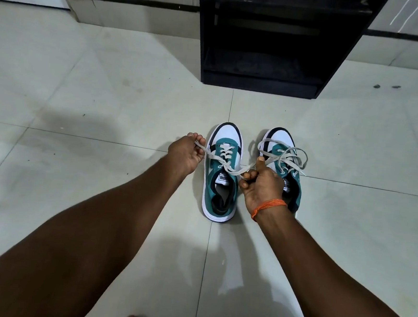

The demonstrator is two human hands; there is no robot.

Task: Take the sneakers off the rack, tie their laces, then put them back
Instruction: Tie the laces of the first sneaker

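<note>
A: Tying now. Both sneakers are off the rack (282,39), side by side on the floor (108,88). Left sneaker (223,174): laces (218,156) pulled taut, left hand (185,154) pinching 1 end, right hand (261,185) clenched on the other.

B: Right sneaker (284,159)?

A: Laces there look loose. Judging roughly halfway: 2 knots and the return left.

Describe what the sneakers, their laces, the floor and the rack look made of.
Sneakers: teal uppers look like matte suede or fabric, white panels smooth, probably synthetic leather; white soles look rubbery. Laces: flat woven cloth, pale grey. Floor: glossy pale tiles, with grout lines and reflections. Rack: matte black board, likely laminated wood; too dark to be sure.
</note>
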